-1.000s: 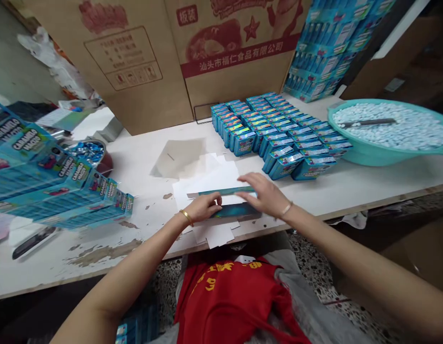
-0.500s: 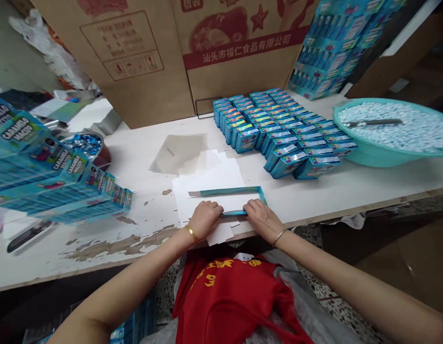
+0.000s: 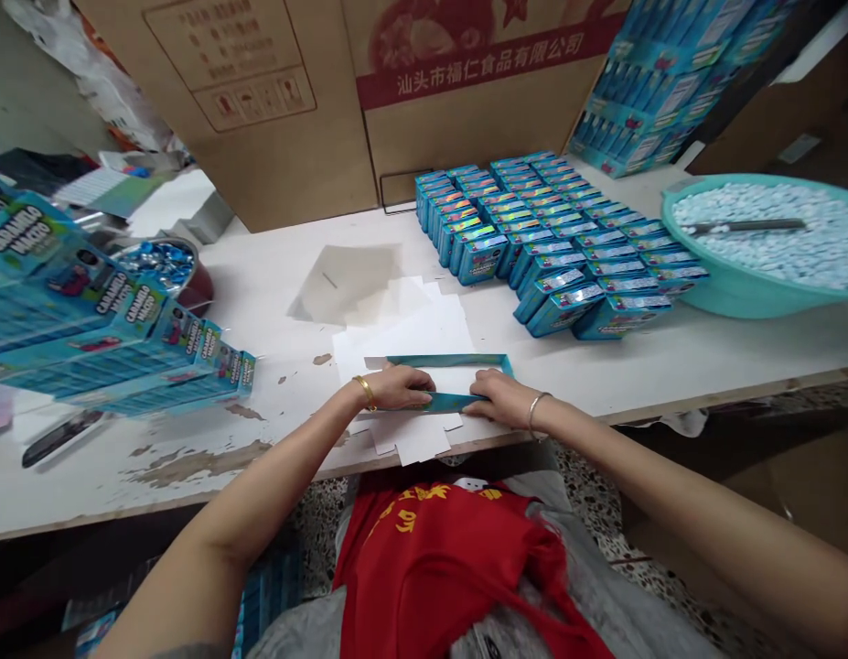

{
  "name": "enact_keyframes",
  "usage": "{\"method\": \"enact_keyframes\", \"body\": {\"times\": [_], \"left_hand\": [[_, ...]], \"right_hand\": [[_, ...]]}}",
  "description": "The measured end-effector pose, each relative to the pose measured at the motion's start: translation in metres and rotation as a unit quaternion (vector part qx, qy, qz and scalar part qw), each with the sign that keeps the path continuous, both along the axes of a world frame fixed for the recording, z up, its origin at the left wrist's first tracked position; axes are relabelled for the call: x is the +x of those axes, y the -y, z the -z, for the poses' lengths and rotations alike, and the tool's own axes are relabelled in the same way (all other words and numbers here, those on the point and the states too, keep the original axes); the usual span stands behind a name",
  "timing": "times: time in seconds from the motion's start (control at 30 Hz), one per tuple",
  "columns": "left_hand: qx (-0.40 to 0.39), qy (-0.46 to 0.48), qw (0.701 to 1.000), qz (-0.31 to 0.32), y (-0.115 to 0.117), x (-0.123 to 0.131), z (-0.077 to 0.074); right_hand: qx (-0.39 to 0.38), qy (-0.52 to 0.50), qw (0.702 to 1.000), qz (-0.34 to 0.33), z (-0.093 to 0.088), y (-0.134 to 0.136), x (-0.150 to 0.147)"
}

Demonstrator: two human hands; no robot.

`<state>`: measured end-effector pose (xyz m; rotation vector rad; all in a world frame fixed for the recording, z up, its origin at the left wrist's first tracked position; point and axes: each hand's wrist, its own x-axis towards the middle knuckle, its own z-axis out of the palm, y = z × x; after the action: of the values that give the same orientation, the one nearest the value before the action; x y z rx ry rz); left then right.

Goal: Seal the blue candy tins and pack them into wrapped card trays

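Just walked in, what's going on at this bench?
One person stands at a chipped white table, both bare hands on a flat teal printed card bent into an open rectangle, which lies on loose white paper sheets. The left hand and right hand press along its near side. Behind it stand rows of small blue printed boxes. To the right sits a teal plastic basin full of small pale pieces.
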<state>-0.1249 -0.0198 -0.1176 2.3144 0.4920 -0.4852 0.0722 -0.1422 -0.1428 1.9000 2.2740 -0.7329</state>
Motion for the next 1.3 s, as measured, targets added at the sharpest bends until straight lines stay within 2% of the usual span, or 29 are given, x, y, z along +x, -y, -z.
{"method": "enact_keyframes", "body": {"times": [0.1, 0.27, 0.4, 0.5, 0.6, 0.77, 0.87, 0.97, 1.03, 1.07, 1.17, 1.23, 1.3], "left_hand": [[0.03, -0.026, 0.999, -0.007, 0.003, 0.005, -0.001], [0.028, -0.038, 0.999, -0.012, 0.009, 0.007, -0.003], [0.058, -0.019, 0.998, -0.021, 0.019, 0.002, 0.0], [0.114, 0.015, 0.992, -0.051, 0.029, -0.006, 0.006], [0.179, 0.053, 0.979, -0.078, 0.04, -0.014, 0.013], [0.215, 0.078, 0.971, -0.075, 0.062, -0.016, 0.016], [0.206, 0.12, 0.97, -0.042, 0.068, -0.01, 0.007], [0.259, 0.182, 0.947, -0.057, 0.053, -0.008, -0.01], [0.307, 0.176, 0.932, -0.082, 0.033, -0.013, -0.021], [0.313, 0.149, 0.934, -0.083, 0.022, -0.017, -0.024], [0.257, 0.036, 0.964, -0.054, 0.005, -0.027, -0.022], [0.215, 0.009, 0.975, -0.05, 0.009, -0.03, -0.014], [0.194, 0.039, 0.977, -0.082, 0.023, -0.03, -0.003]], "right_hand": [[-0.023, -0.007, 1.0, -0.017, -0.001, -0.007, 0.004], [-0.089, -0.017, 0.995, -0.03, -0.009, -0.016, 0.006], [-0.155, -0.028, 0.987, -0.041, -0.017, -0.025, 0.006], [-0.164, -0.003, 0.985, -0.046, -0.02, -0.028, 0.004], [-0.118, 0.033, 0.991, -0.059, -0.019, -0.021, -0.003], [0.06, 0.081, 0.991, -0.087, -0.011, 0.0, -0.002], [0.133, 0.103, 0.98, -0.109, -0.015, 0.004, 0.012], [0.195, 0.113, 0.968, -0.112, -0.027, 0.013, 0.011], [0.231, 0.099, 0.963, -0.098, -0.033, 0.026, -0.008], [0.244, 0.085, 0.962, -0.088, -0.033, 0.034, -0.023], [0.252, 0.035, 0.966, -0.051, -0.021, 0.054, -0.07], [0.243, 0.007, 0.97, -0.025, -0.009, 0.062, -0.087], [0.246, -0.025, 0.969, -0.001, 0.002, 0.064, -0.085]]}}
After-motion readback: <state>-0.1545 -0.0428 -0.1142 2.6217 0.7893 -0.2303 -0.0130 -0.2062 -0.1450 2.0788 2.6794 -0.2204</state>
